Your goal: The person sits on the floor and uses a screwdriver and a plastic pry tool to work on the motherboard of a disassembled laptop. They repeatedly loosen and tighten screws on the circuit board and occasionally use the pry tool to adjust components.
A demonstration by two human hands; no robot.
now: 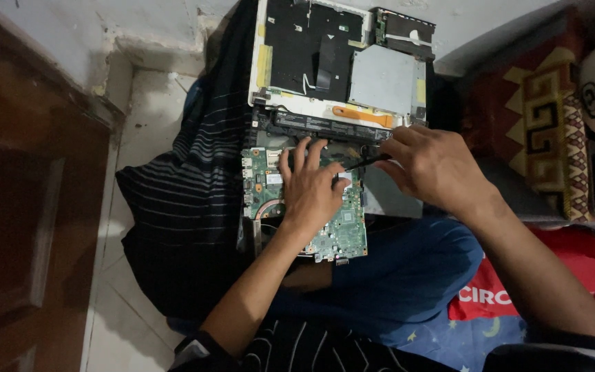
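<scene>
Left hand (310, 189) lies fingers spread flat on the green circuit board (342, 231); right hand (432, 169) pinches a black tool (365, 163) just beside those fingertips.

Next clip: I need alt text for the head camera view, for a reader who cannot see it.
Seen from above, a person's left hand presses flat on a green circuit board while the right hand holds a thin dark tool to it. Behind the board lies an opened laptop chassis, resting on dark striped cloth over a tiled floor.
</scene>
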